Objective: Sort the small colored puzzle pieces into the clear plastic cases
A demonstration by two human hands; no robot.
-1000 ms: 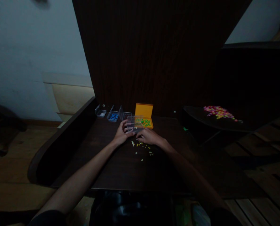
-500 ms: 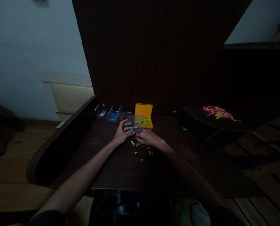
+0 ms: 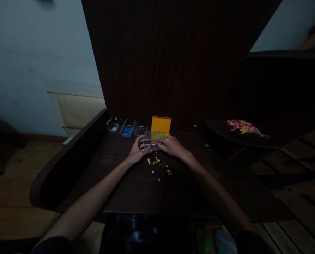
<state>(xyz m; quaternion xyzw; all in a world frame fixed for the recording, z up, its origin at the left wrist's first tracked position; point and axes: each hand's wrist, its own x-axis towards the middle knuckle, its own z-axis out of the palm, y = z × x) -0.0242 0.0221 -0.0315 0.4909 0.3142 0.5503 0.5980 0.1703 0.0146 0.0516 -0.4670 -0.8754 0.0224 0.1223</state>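
Observation:
My left hand [image 3: 137,149] grips the left side of a small clear plastic box [image 3: 151,139] on the dark table [image 3: 136,187]. My right hand [image 3: 171,146] is closed on the box's right side. Directly behind the clear box stands an open orange box [image 3: 161,124] with green bits showing through the clear lid. A scatter of small yellow and white beads [image 3: 158,165] lies on the table just in front of both hands.
Three small clear boxes stand in a row at the back left, one with blue pieces [image 3: 127,131]. A pile of pink and yellow beads [image 3: 242,126] lies on a dark raised surface to the right. A raised rim [image 3: 67,151] bounds the table's left side.
My right hand has moved up from the scattered beads to the right side of the clear box. My left hand has stayed on the box.

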